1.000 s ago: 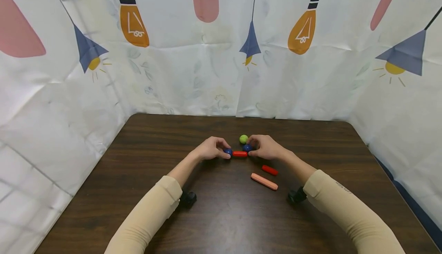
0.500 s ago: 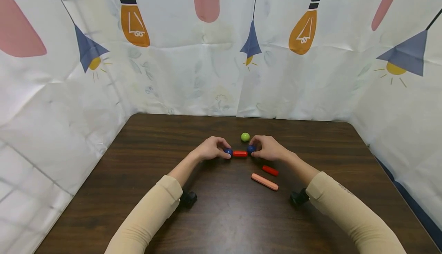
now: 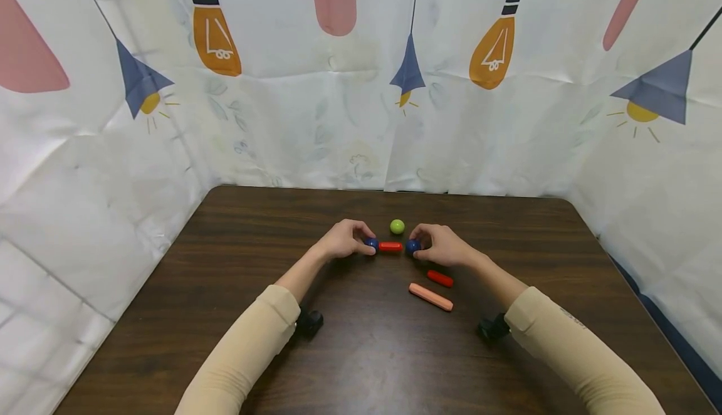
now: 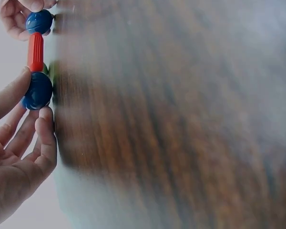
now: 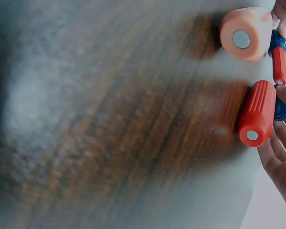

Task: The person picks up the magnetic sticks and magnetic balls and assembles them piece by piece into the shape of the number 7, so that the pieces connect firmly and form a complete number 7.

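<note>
My left hand (image 3: 344,239) pinches a glossy blue ball (image 4: 38,91) between thumb and fingers. From that ball a short ribbed red magnetic rod (image 3: 390,247) extends to the right. A second blue ball (image 3: 413,246) is pinched by my right hand (image 3: 442,244). In the head view it lies in line with the rod's right end, a narrow gap between them. The right wrist view shows a silver disc in the rod's end, close to the ball. Just behind the rod sits a lime-green ball (image 3: 397,227), mostly hidden in the left wrist view.
Nearer me on the dark wood table (image 3: 361,352) lie another red rod (image 3: 440,278) and a longer peach rod (image 3: 431,297), both with silver end discs in the right wrist view. A white printed curtain (image 3: 316,133) hangs behind the table's far edge.
My right hand has drawn its blue ball to the right and slightly nearer, off the rod's end. My left hand has shifted its ball and the red rod slightly away from me.
</note>
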`<state>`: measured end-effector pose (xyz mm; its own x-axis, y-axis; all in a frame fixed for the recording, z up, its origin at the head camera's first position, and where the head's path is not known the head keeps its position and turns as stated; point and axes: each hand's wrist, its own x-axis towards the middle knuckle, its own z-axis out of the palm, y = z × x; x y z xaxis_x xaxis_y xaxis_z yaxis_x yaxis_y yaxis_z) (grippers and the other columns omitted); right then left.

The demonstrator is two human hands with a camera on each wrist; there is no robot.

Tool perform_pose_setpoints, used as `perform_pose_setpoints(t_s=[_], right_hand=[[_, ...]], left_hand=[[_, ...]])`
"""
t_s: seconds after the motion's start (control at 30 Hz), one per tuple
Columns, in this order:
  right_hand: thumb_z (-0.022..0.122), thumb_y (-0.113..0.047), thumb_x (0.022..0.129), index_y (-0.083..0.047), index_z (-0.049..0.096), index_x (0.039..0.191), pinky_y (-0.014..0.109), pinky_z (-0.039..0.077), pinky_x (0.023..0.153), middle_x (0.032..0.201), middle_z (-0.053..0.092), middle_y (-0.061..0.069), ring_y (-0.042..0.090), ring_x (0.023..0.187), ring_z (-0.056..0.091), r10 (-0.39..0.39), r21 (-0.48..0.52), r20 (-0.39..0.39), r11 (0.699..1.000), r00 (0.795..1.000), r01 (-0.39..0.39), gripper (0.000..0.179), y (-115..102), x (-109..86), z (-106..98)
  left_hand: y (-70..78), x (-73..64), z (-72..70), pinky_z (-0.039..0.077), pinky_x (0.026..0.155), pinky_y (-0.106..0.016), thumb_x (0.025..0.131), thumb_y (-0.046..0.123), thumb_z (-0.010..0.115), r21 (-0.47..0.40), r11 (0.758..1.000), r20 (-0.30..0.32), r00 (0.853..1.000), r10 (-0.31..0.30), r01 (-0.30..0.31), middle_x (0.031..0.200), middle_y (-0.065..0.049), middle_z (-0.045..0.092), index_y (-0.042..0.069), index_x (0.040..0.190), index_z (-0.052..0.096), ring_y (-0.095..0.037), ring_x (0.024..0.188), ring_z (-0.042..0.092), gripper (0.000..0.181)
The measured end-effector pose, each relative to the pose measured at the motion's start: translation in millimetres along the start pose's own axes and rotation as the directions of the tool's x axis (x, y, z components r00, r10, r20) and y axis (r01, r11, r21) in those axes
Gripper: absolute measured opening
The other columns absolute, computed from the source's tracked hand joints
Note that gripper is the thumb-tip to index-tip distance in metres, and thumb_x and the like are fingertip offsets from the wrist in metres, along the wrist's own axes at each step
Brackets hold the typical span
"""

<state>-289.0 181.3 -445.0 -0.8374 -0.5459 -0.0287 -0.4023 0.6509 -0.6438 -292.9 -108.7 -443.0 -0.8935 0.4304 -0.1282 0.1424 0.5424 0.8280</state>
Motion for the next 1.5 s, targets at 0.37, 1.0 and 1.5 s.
perform_pose_setpoints(t_s=[0.37,1.0,1.5], right_hand=[[0.077,-0.010,0.090,-0.006,0.066,0.116,0.042,0.052,0.085,0.103,0.068,0.004,0.021,0.094,0.062,-0.007,0.027,-0.019,1.000,1.000,0.007,0.028,-2.0,-1.0,1.3],[0.076,-0.011,0.092,-0.007,0.066,0.121,0.043,0.052,0.086,0.104,0.068,0.003,0.021,0.096,0.063,0.012,0.041,-0.029,0.999,1.000,-0.011,0.030,-2.1,0.7,2.9],[0.075,-0.011,0.094,-0.007,0.067,0.123,0.042,0.052,0.086,0.105,0.068,0.004,0.021,0.095,0.063,0.017,0.038,-0.047,0.999,0.999,-0.015,0.031,1.3,0.2,1.7]], left_hand=[[-0.9,3.4,0.6,0.051,0.072,-0.031,0.086,0.014,0.086,0.006,1.000,-0.015,1.000,0.019,-0.019,0.096,-0.004,0.071,0.008,0.110,0.075,-0.017,0.081,0.066,0.028],[0.0,11.3,4.8,0.050,0.077,-0.032,0.086,0.015,0.086,0.041,0.998,-0.026,0.999,0.040,-0.038,0.106,-0.005,0.068,0.007,0.116,0.072,-0.019,0.088,0.061,0.035],[12.2,18.4,15.3,0.047,0.081,-0.034,0.088,0.016,0.083,0.065,0.997,-0.011,0.999,0.050,-0.049,0.112,-0.002,0.069,0.010,0.116,0.075,-0.020,0.095,0.059,0.029]])
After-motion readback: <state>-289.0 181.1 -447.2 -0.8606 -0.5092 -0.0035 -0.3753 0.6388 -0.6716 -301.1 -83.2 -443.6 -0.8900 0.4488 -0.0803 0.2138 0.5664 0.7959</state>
